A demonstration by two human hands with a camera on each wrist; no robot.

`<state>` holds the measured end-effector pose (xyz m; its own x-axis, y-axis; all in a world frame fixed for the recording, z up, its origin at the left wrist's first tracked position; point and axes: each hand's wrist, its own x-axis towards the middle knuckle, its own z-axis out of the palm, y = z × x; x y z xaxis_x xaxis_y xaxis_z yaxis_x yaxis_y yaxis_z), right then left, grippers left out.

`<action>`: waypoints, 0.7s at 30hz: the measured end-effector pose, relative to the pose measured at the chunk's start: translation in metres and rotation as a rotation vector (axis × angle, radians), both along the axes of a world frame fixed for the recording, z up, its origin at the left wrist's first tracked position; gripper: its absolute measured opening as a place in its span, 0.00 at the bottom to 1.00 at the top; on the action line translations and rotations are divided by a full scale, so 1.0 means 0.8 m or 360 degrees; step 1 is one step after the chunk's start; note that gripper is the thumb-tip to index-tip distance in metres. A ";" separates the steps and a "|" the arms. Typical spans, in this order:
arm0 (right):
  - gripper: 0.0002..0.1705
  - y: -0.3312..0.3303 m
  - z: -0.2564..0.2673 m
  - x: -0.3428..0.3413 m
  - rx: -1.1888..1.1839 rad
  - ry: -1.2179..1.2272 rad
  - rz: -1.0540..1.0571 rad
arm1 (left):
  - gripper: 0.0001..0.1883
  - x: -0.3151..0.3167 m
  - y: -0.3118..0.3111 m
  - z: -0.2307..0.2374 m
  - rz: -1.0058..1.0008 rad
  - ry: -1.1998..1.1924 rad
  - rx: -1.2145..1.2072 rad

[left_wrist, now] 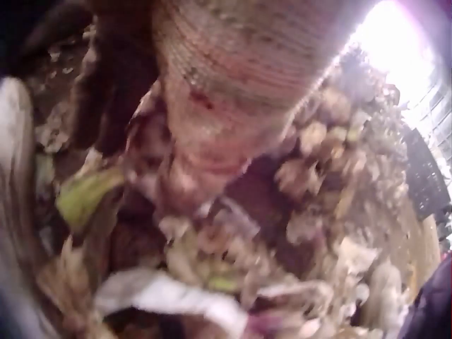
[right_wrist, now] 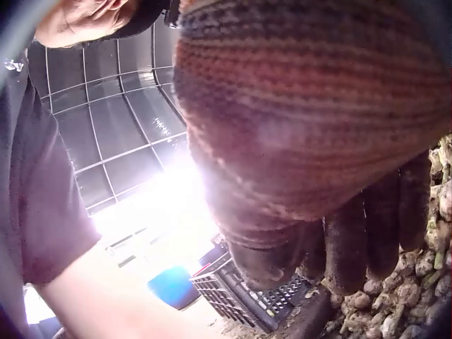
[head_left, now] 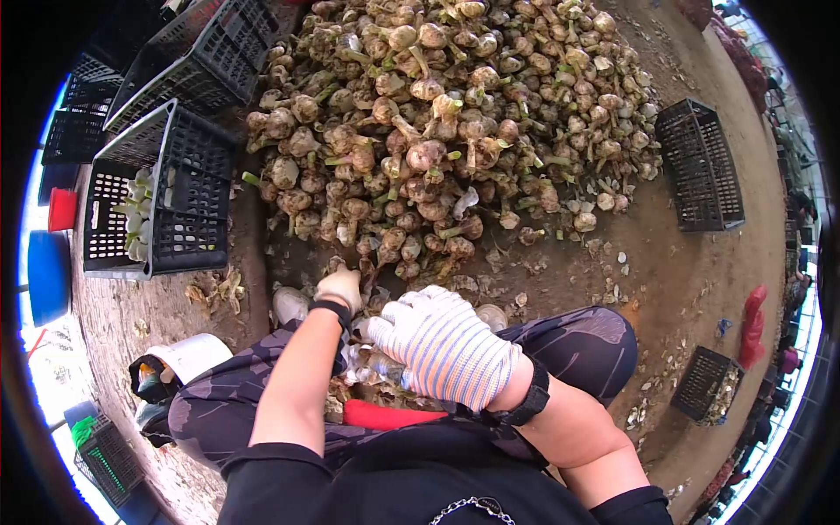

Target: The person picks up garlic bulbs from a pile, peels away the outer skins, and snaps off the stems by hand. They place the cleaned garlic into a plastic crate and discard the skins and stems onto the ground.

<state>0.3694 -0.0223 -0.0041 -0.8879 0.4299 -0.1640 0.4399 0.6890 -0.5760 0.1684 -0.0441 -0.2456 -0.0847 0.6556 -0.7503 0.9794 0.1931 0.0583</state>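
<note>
Bulbs with cut stems and dry skins, which look like garlic, form a large heap in the head view. The left hand, in a pale glove, reaches down at the heap's near edge; whether it holds a bulb is hidden. In the left wrist view this hand points down among dry skins. The right hand, in a striped glove, is beside it, above loose skins between the legs. From the right wrist, this hand shows its fingers bent side by side; anything inside it is hidden.
A black crate with pale stems stands at left, more crates behind it. Another crate stands right of the heap, and a smaller one lower right near a red bag. A white container is by the left knee.
</note>
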 end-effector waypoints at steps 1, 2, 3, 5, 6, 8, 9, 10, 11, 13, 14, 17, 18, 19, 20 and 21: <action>0.23 0.005 0.002 0.000 -0.0028 -0.0055 -0.0015 | 0.24 0.003 -0.003 -0.024 0.0134 0.0028 -0.0046; 0.23 0.009 0.004 0.001 -0.0028 -0.0055 -0.0025 | 0.25 0.001 -0.005 -0.027 0.0250 -0.0003 -0.0030; 0.22 0.012 0.005 0.003 0.0018 -0.0027 -0.0082 | 0.26 -0.002 -0.010 -0.027 0.0286 -0.0078 0.0077; 0.22 0.015 0.004 0.005 0.0062 0.0065 -0.0185 | 0.31 -0.014 -0.022 -0.032 0.0531 -0.0230 0.0261; 0.22 0.018 0.006 0.008 0.0075 0.0104 -0.0196 | 0.34 -0.020 -0.022 -0.025 0.0545 -0.0261 0.0368; 0.21 0.020 0.002 0.009 0.0124 0.0276 -0.0272 | 0.33 -0.044 -0.017 -0.005 0.0787 -0.0792 0.0392; 0.18 0.021 0.002 0.008 0.0050 0.0406 -0.0400 | 0.30 -0.046 -0.013 0.017 0.0968 -0.1155 0.0473; 0.16 0.024 0.007 0.007 0.0041 0.0559 -0.0462 | 0.27 -0.041 -0.011 0.047 0.1138 -0.1524 0.0552; 0.15 0.026 0.009 0.006 -0.0022 0.0724 -0.0540 | 0.22 -0.019 -0.007 0.114 0.1463 -0.1949 0.0493; 0.17 0.029 0.006 0.006 -0.0187 0.1131 -0.0663 | 0.21 -0.020 -0.008 0.162 0.1184 -0.2082 0.0359; 0.14 0.024 0.003 0.006 -0.0453 0.1249 -0.0842 | 0.21 -0.018 -0.012 0.186 0.1075 -0.2030 0.0252; 0.12 0.023 0.012 0.009 -0.0804 0.1454 -0.0968 | 0.31 0.000 -0.038 0.246 0.1105 -0.2143 0.0238; 0.09 0.016 0.020 0.006 -0.0990 0.1608 -0.1047 | 0.29 0.009 -0.049 0.261 0.1243 -0.2187 0.0435; 0.07 0.011 0.026 0.010 -0.1033 0.1525 -0.1068 | 0.29 0.014 -0.062 0.266 0.1440 -0.2494 0.0452; 0.06 0.009 0.031 0.016 -0.1068 0.1440 -0.1085 | 0.29 0.016 -0.073 0.271 0.1629 -0.2811 0.0465; 0.04 0.011 0.018 0.019 -0.0563 0.1349 -0.0865 | 0.33 0.017 -0.083 0.277 0.1725 -0.2955 0.0359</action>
